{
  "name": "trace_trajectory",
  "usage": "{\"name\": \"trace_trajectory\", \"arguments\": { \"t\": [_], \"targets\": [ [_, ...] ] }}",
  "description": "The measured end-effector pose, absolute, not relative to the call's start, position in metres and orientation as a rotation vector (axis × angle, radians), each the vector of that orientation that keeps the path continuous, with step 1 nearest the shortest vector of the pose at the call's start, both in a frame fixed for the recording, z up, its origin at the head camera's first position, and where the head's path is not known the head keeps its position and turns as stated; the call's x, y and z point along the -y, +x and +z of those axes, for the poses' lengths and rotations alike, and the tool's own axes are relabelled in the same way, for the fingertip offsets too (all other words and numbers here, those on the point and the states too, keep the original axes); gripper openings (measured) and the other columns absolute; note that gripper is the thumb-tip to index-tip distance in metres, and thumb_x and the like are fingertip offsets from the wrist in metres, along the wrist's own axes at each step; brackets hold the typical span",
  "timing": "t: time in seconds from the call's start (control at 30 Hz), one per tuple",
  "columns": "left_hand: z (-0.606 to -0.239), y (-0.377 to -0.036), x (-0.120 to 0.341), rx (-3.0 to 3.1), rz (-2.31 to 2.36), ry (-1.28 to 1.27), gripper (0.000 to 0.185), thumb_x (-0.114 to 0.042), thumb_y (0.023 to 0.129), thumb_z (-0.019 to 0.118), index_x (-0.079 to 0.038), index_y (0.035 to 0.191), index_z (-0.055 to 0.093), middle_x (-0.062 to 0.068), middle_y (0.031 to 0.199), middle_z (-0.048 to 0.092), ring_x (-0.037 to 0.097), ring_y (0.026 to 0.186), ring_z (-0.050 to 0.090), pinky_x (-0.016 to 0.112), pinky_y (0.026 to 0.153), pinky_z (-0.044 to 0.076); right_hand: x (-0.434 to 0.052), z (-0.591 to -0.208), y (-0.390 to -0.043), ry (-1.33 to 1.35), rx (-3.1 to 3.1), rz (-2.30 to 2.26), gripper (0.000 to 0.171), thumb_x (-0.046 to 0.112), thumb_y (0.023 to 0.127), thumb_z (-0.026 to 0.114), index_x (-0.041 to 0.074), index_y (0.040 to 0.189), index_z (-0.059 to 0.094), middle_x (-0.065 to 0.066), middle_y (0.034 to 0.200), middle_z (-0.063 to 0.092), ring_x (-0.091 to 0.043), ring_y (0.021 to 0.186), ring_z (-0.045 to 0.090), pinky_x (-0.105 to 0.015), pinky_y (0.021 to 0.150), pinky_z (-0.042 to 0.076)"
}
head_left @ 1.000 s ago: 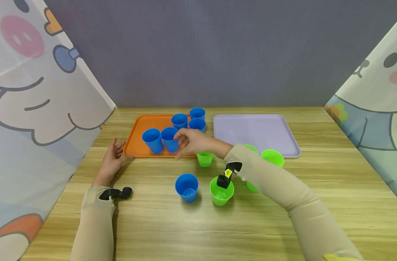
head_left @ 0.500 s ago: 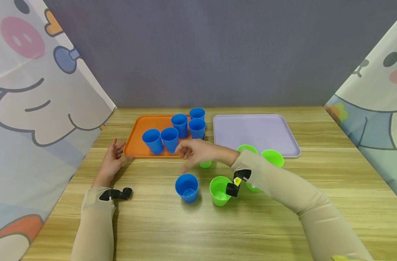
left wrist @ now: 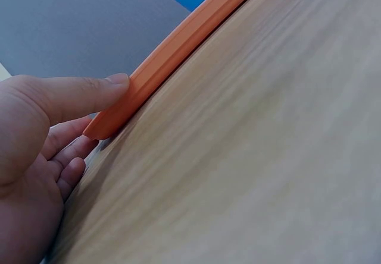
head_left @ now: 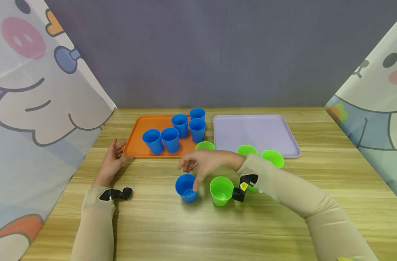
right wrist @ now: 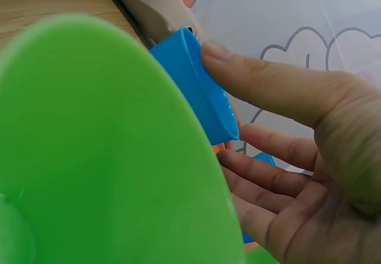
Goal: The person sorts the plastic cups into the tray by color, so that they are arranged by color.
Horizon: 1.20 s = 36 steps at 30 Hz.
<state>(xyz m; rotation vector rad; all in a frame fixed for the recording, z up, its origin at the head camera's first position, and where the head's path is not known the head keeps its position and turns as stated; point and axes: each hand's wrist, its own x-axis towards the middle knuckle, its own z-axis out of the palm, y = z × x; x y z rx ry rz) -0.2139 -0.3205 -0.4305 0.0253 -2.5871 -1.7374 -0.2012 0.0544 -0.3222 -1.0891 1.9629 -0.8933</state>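
Note:
My left hand holds the near-left corner of an orange tray. In the left wrist view, its thumb is on the tray rim and its other fingers are around the corner. Over a single blue cup on the table hovers my right hand, fingers spread. Its thumb overlaps the cup's mouth in the head view. The right wrist view has that blue cup between thumb and fingers, not gripped. Just right of it stands a green cup, large in the right wrist foreground.
Several blue cups stand upright on and by the orange tray. More green cups stand on the table, some partly hidden by the right hand and forearm. A lilac tray lies at the back right, before a grey partition.
My right hand has moved from beside the blue cups at the orange tray toward me, to the single blue cup, its thumb lowering over the rim. The left hand stays at the tray corner.

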Motion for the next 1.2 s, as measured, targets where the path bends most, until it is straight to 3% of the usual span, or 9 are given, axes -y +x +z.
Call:
{"name": "trace_trajectory", "arguments": {
  "t": [0.23, 1.2],
  "targets": [
    [-0.434, -0.2152, 0.3225, 2.584, -1.732, 0.026, 0.103, 0.002, 0.092, 0.067, -0.004, 0.157, -0.012, 0.024, 0.16, 0.023, 0.043, 0.141, 0.026, 0.051, 0.111, 0.022, -0.0546, -0.3256, -0.1972, -1.096, -1.93, -0.865, 0.074, 0.004, 0.065, 0.093, -0.002, 0.13, 0.057, 0.0, 0.113, 0.064, -0.011, 0.106, 0.058, -0.026, 0.096, 0.048],
    [-0.4344, -0.2157, 0.3232, 2.588, -1.727, 0.029, 0.101, 0.003, 0.092, 0.066, -0.003, 0.157, -0.011, 0.025, 0.16, 0.023, 0.043, 0.141, 0.026, 0.05, 0.11, 0.023, -0.0521, -0.3258, -0.2015, -1.206, -1.848, -0.923, 0.064, 0.004, 0.068, 0.09, -0.001, 0.124, 0.059, -0.002, 0.11, 0.064, -0.011, 0.103, 0.056, -0.027, 0.094, 0.048]
  ]
}}
